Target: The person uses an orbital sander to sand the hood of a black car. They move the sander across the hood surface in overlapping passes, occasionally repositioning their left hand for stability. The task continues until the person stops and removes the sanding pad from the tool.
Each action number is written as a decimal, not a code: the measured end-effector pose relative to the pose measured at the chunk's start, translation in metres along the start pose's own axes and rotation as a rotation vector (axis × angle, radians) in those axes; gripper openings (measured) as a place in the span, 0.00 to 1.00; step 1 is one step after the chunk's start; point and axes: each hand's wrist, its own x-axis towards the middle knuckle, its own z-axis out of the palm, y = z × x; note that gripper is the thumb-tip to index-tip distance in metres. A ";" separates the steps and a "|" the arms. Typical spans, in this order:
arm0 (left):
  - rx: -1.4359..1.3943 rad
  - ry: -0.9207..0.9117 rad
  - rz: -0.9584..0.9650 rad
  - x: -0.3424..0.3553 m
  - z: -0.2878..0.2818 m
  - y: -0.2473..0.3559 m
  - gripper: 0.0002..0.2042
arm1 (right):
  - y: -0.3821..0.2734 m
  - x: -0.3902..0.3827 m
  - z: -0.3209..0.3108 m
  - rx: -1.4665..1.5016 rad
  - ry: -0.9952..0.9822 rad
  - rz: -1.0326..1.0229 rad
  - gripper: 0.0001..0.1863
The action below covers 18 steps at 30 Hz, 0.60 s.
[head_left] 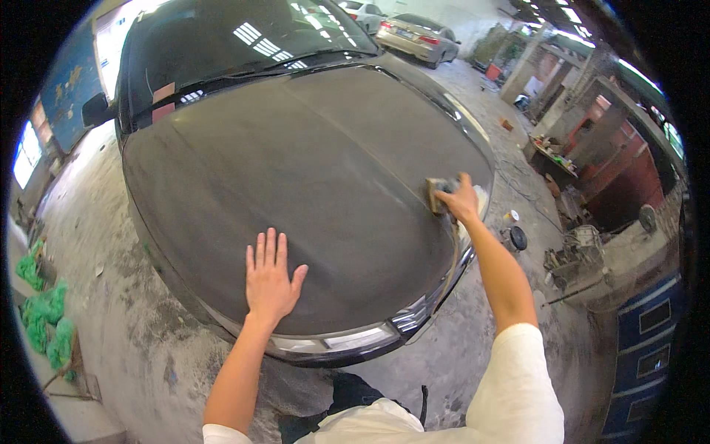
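Observation:
In front of me is the dull dark-grey hood [303, 177] of a car, its surface matte and dusty with paler streaks. My left hand [272, 283] lies flat near the hood's front edge, fingers stretched and thumb out, holding nothing. On the right side of the hood, my right hand [464, 203] is closed around a sander [435, 197] with a blocky tan pad. The sander rests on or just over the surface; blur hides its exact contact. A thin hose or cord [452, 259] trails from it down over the hood's right front edge.
The windshield [244, 41] and side mirror [96, 111] are at the far left. A gold sedan [419, 37] is parked behind. Right of the car, a dark round object [515, 237] and loose cables lie on the concrete floor [111, 251]. Green netting [46, 318] lies at left.

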 end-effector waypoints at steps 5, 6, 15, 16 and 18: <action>-0.081 -0.030 0.204 -0.018 0.001 -0.044 0.38 | 0.067 -0.162 -0.077 -0.010 0.229 0.405 0.44; -0.073 -0.033 0.249 -0.021 -0.001 -0.057 0.37 | 0.074 -0.208 -0.096 -0.038 0.192 0.452 0.43; -0.015 0.012 0.454 -0.006 -0.015 -0.142 0.37 | -0.010 -0.681 -0.215 -0.359 -0.265 0.940 0.42; -0.022 0.039 0.490 -0.004 -0.015 -0.145 0.37 | -0.031 -0.734 -0.224 -0.420 -0.269 0.971 0.40; 0.006 0.023 0.498 -0.004 -0.011 -0.147 0.37 | -0.070 -0.839 -0.232 -0.422 -0.339 1.053 0.38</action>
